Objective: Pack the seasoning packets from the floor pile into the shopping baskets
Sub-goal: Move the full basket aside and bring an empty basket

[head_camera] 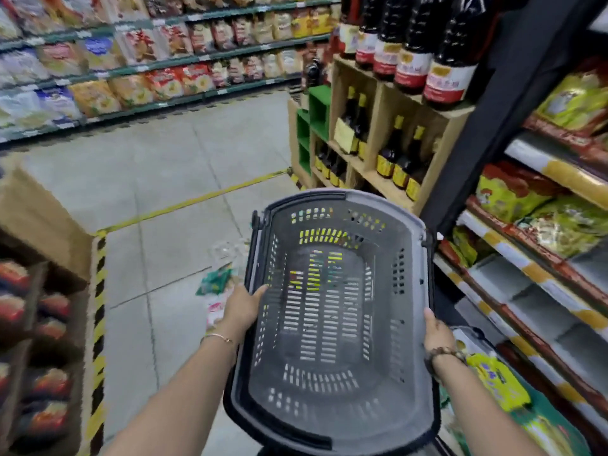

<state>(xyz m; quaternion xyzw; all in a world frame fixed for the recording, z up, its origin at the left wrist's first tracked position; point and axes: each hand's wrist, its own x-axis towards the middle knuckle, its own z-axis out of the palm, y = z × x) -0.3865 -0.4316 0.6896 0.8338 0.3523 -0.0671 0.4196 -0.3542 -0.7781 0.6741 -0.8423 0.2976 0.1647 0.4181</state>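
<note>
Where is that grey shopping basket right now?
Head view, lower centre: the grey basket is held between the left hand and right hand, just right of the floor packets.

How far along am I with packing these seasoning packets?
The grey basket is empty, held at its sides by the left hand and right hand. Packets lie on the floor left of it, not yet packed. Yellow packets at lower right may already be packed.
</note>
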